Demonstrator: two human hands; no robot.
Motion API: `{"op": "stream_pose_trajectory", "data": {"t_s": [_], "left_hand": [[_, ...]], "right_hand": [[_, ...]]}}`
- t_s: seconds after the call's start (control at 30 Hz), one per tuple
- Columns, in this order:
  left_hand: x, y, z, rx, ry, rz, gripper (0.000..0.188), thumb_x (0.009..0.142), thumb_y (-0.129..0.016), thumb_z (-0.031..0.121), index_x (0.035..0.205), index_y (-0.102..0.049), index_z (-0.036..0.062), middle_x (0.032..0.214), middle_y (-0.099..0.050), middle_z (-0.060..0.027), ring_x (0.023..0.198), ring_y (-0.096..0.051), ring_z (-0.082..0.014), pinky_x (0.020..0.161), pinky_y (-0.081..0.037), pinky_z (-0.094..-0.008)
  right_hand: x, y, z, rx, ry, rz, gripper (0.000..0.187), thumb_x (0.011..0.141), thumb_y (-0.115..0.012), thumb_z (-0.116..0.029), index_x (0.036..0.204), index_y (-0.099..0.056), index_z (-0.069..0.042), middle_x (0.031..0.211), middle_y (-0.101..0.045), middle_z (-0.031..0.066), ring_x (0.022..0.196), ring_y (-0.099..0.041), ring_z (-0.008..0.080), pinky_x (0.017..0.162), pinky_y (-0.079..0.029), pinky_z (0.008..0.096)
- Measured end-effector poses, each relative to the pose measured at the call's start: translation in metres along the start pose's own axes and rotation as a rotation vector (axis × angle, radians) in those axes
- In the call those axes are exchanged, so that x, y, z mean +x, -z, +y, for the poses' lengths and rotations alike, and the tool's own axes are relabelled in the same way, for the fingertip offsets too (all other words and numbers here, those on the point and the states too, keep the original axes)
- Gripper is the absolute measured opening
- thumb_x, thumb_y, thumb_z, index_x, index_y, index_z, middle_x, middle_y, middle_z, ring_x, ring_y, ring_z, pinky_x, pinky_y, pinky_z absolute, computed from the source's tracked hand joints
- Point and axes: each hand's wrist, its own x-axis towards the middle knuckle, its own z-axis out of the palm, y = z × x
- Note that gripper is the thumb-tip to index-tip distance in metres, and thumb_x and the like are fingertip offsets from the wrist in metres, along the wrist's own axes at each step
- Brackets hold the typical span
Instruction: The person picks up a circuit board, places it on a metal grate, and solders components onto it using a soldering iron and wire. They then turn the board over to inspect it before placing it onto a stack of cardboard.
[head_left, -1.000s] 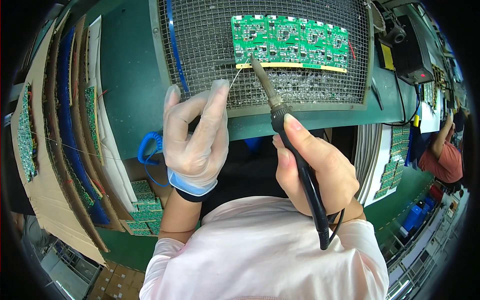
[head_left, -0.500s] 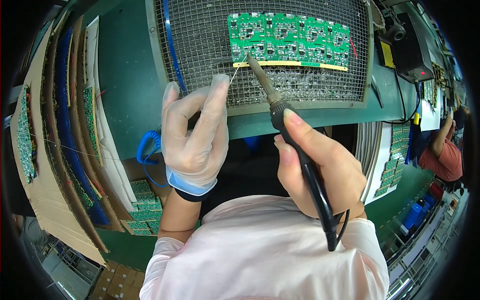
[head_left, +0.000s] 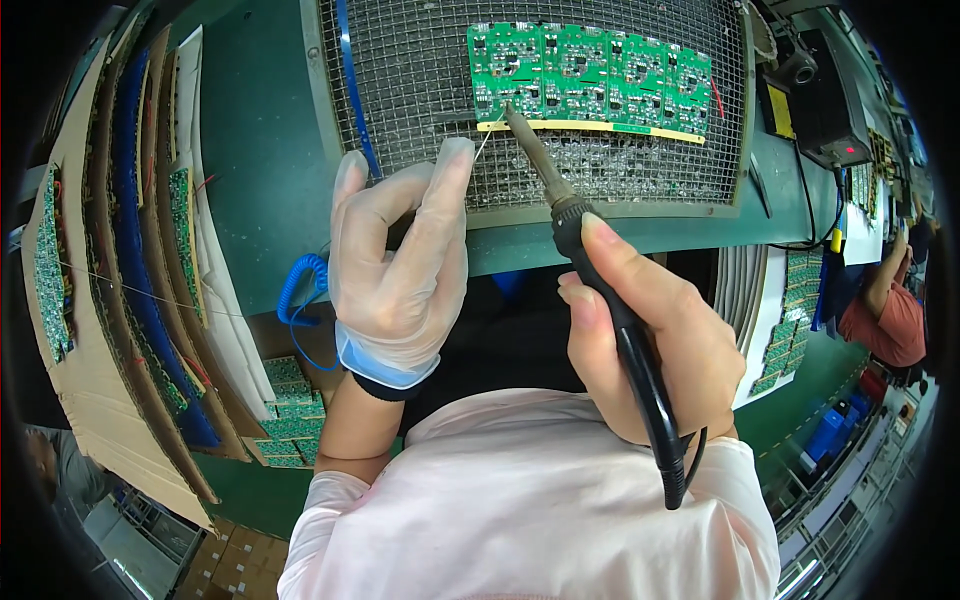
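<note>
A panel of green circuit boards [head_left: 578, 72] with a yellow strip along its near edge lies on a wire mesh [head_left: 420, 70]. In a thin clear glove, my left hand [head_left: 400, 265] pinches a fine strand of solder wire [head_left: 485, 145] between thumb and fingers; part of the wire is hidden by the fingers. The wire's far end meets the lower left board of the panel. My bare right hand [head_left: 665, 325] grips a black soldering iron [head_left: 640, 375] like a pen. Its tip touches or hovers just over that same spot, beside the wire end.
Cardboard layers [head_left: 130, 390] holding more boards stand at the left, by a coiled blue cord [head_left: 303, 290]. A black box with a red light [head_left: 825, 100] and tweezers [head_left: 760, 188] sit at the right. Another person's sleeve [head_left: 885, 320] shows at far right.
Panel, mesh and both hands appear slightly farther right in the picture, as if the view shifted. The iron tip and solder wire stay at nearly the same place on the panel.
</note>
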Motion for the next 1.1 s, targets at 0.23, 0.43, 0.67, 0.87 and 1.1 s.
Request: {"op": "stream_pose_trajectory", "data": {"t_s": [0.23, 0.43, 0.67, 0.87, 1.1], "left_hand": [[-0.005, -0.011, -0.002, -0.053, 0.001, 0.144, 0.048, 0.078, -0.076, -0.009, 0.122, -0.073, 0.0088, 0.098, -0.065, -0.0036, 0.089, -0.065, -0.0185, 0.102, -0.047, -0.0527], [-0.004, -0.01, -0.006, -0.112, -0.033, 0.16, 0.044, 0.077, -0.077, -0.009, 0.118, -0.075, 0.008, 0.097, -0.065, -0.0042, 0.089, -0.065, -0.0185, 0.103, -0.046, -0.0486], [-0.008, -0.011, -0.01, -0.186, 0.012, 0.158, 0.043, 0.076, -0.078, -0.008, 0.115, -0.076, 0.0091, 0.096, -0.065, -0.0036, 0.087, -0.064, -0.018, 0.1, -0.046, -0.0451], [-0.006, -0.008, -0.012, -0.062, -0.068, 0.131, 0.043, 0.078, -0.077, -0.006, 0.118, -0.075, 0.0114, 0.098, -0.064, -0.0017, 0.085, -0.063, -0.0177, 0.099, -0.044, -0.0489], [-0.006, -0.005, -0.013, -0.051, -0.079, 0.091, 0.047, 0.079, -0.075, -0.006, 0.121, -0.074, 0.014, 0.099, -0.064, -0.0009, 0.087, -0.063, -0.0175, 0.101, -0.042, -0.0532]], "right_hand": [[0.005, 0.007, -0.007, 0.08, -0.058, 0.034, 0.031, 0.094, -0.066, -0.001, 0.124, -0.062, 0.006, 0.093, -0.074, 0.017, 0.079, -0.074, 0.0159, 0.075, -0.058, 0.0255], [0.006, 0.008, -0.009, 0.062, -0.074, -0.004, 0.029, 0.096, -0.064, 0.0, 0.124, -0.061, 0.007, 0.093, -0.074, 0.0171, 0.08, -0.074, 0.0162, 0.074, -0.058, 0.0252], [0.007, 0.009, -0.014, 0.069, -0.098, -0.007, 0.03, 0.097, -0.063, 0.0, 0.125, -0.06, 0.007, 0.095, -0.074, 0.0175, 0.08, -0.074, 0.0156, 0.074, -0.058, 0.0248], [0.008, 0.009, -0.015, 0.069, -0.127, -0.01, 0.031, 0.096, -0.065, -0.001, 0.126, -0.06, 0.006, 0.092, -0.074, 0.0164, 0.078, -0.073, 0.0151, 0.074, -0.058, 0.0252], [0.017, 0.015, -0.011, 0.026, -0.038, 0.012, 0.023, 0.096, -0.065, -0.003, 0.118, -0.065, 0.006, 0.083, -0.073, 0.0109, 0.071, -0.071, 0.0127, 0.069, -0.058, 0.0237]]}}
